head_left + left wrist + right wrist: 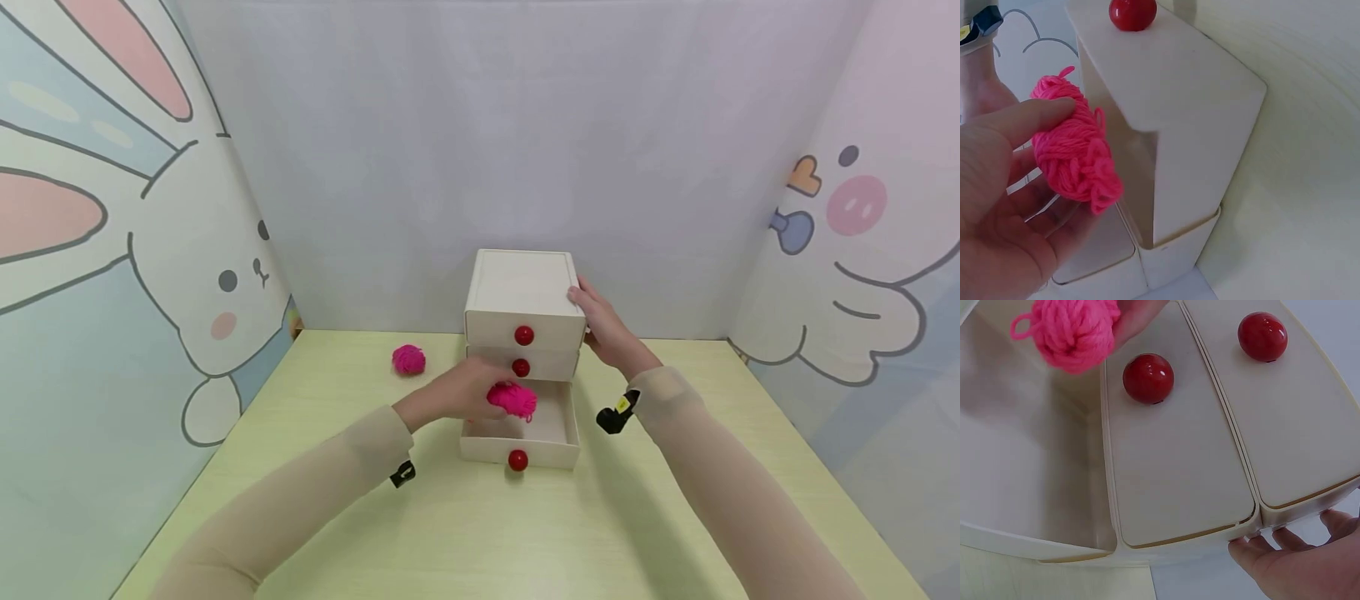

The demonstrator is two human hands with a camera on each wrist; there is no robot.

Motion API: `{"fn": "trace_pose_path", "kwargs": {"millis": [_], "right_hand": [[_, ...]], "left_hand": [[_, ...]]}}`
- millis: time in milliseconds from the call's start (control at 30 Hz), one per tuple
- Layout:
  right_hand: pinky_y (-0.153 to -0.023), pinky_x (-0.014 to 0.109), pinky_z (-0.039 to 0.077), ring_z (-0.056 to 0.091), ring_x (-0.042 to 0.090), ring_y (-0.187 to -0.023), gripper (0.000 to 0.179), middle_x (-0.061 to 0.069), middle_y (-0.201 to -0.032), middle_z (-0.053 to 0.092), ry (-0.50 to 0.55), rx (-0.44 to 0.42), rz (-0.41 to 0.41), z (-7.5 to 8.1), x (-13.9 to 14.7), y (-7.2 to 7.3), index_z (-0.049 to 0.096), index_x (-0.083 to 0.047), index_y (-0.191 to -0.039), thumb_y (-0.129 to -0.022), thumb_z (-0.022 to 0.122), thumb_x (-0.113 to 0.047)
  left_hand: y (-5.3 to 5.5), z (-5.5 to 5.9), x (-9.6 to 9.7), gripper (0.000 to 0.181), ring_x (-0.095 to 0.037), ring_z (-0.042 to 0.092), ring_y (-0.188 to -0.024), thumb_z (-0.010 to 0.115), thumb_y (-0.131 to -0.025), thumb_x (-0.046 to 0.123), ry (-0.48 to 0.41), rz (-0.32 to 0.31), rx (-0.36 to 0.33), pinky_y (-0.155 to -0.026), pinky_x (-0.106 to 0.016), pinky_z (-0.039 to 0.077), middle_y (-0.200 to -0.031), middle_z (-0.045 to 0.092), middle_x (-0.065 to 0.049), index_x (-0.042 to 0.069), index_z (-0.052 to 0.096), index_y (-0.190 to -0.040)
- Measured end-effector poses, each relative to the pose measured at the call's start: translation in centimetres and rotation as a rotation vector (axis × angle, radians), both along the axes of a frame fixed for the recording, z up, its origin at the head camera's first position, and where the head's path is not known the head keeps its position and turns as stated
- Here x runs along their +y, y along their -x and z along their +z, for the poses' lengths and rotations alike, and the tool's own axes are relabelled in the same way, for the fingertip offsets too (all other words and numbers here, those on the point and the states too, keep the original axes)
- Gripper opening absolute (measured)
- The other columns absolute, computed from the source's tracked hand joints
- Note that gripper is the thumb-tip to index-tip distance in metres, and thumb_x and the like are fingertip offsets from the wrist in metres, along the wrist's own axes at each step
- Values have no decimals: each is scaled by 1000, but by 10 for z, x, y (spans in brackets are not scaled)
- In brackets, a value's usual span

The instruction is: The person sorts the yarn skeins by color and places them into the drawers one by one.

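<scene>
My left hand (463,390) holds a bundle of bright pink yarn (514,401) above the pulled-out bottom drawer (487,451) of a small white drawer cabinet (522,282). In the left wrist view the thumb lies over the yarn (1075,153), with fingers behind it and a loose loop at its end. The right hand (607,332) grips the cabinet's upper right side, thumb near the top edge. Seen from the right wrist, its fingertips (1244,550) touch the side wall. Both upper drawers are closed; the visible part of the bottom drawer's floor (1010,469) is bare.
A second pink yarn ball (408,360) lies on the pale wooden table (480,533), left of the cabinet. Each drawer front has a round red knob (518,460). Behind hangs a whitish curtain (487,150); cartoon-printed panels (210,333) stand at both sides.
</scene>
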State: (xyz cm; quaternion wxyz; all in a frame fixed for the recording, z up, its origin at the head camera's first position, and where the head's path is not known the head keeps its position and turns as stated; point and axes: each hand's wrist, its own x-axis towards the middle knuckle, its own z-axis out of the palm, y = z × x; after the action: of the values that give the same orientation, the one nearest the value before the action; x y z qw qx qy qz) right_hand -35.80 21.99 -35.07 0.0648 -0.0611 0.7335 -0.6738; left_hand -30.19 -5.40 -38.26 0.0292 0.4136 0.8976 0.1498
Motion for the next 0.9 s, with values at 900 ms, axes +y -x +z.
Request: {"fn": "trace_pose_path", "kwargs": {"millis": [900], "right_hand": [[-129, 63, 14, 7, 31, -163, 68, -1, -179, 0, 6, -2, -5, -2, 0, 1, 4, -42, -170, -113, 41, -46]], "left_hand": [[11, -50, 49, 39, -7, 57, -88, 87, -91, 23, 37, -37, -83, -79, -17, 51, -104, 70, 13, 21, 74, -128]]}}
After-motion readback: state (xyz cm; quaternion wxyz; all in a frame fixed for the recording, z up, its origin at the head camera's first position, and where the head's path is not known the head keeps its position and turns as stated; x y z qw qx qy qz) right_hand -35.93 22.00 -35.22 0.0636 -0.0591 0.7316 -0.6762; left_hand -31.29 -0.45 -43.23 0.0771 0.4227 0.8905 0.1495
